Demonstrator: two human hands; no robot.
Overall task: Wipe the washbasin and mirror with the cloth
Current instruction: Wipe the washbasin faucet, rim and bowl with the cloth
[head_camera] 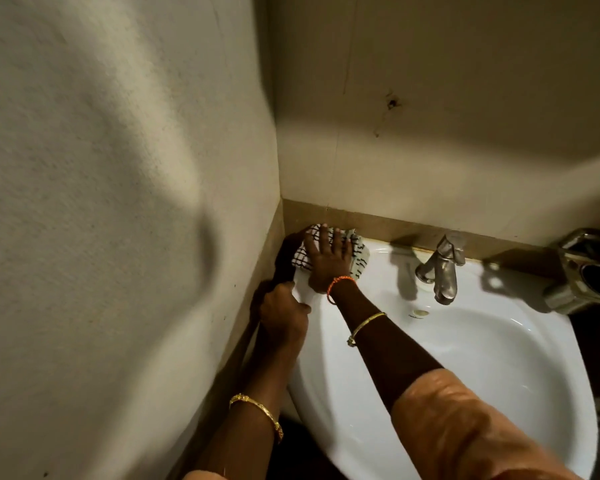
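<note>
Pressing flat with fingers spread, the right hand (326, 259) bore down on the white, dark-checked woven cloth (355, 259), pinning rather than gripping it. The cloth lay bunched on the back left corner of the glossy white ceramic washbasin (482, 358), directly under that hand, close against the tan wall ledge (378, 223). The left hand (283, 315) was curled over the basin's left rim, bracing. The unwiped bowl lay rightward, toward the dull metal tap (439, 268). No mirror was visible
</note>
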